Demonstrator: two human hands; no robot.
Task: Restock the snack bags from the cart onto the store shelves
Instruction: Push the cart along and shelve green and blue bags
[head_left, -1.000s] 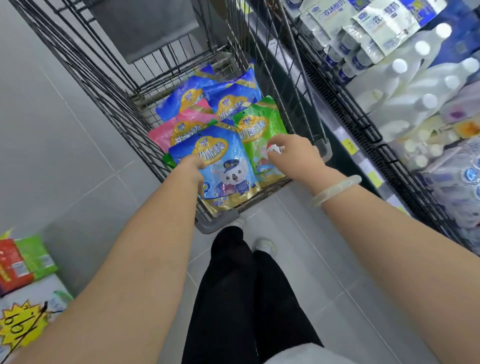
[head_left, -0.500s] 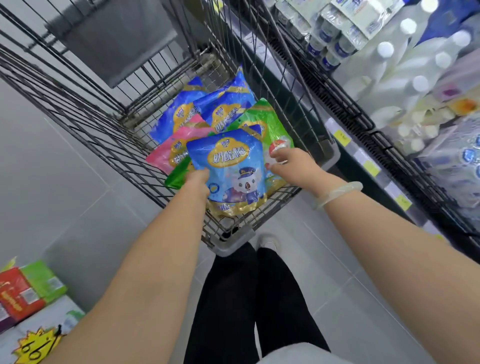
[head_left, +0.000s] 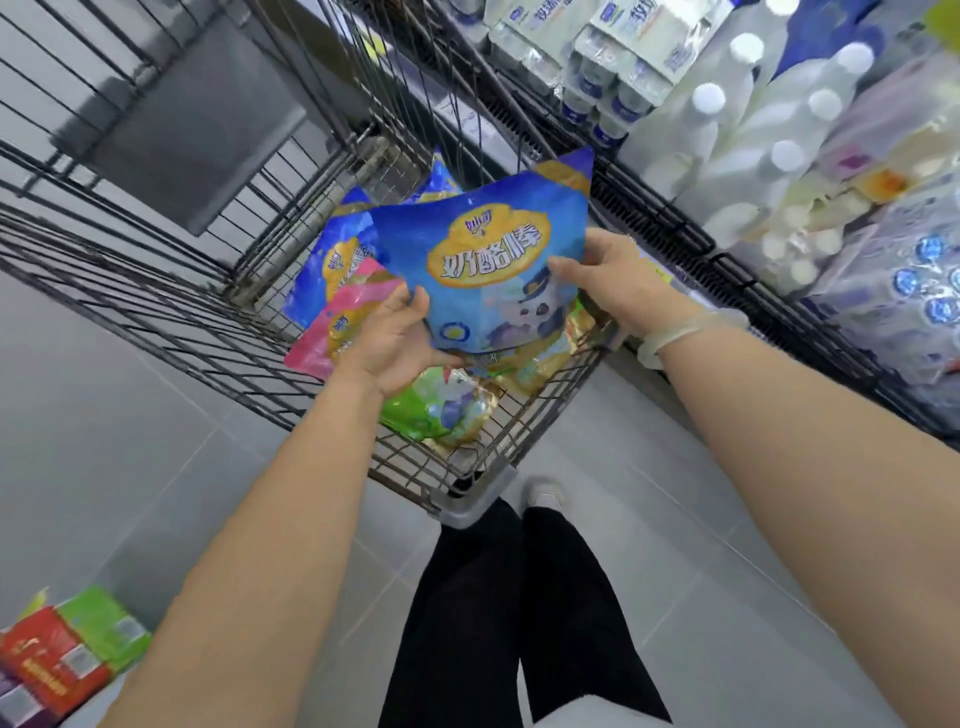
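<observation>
A blue snack bag (head_left: 483, 249) with a yellow label and a cartoon animal is lifted above the wire cart (head_left: 218, 332). My left hand (head_left: 389, 343) grips its lower left edge and my right hand (head_left: 613, 275) grips its right side. Under it in the cart lie a pink bag (head_left: 332, 332), a green bag (head_left: 436, 405) and another blue bag (head_left: 322, 270). The store shelves (head_left: 727, 249) run along the right, next to the cart.
The shelves on the right hold white bottles (head_left: 748, 119) and shrink-wrapped bottle packs (head_left: 623, 67). Boxed goods in red and green (head_left: 67, 654) sit at the lower left. Grey tiled floor lies around the cart, and my legs (head_left: 514, 613) stand just behind it.
The blue bag has risen out of the cart pile and now sits upright between both hands. My right hand has shifted from the green bag to the blue bag's right side.
</observation>
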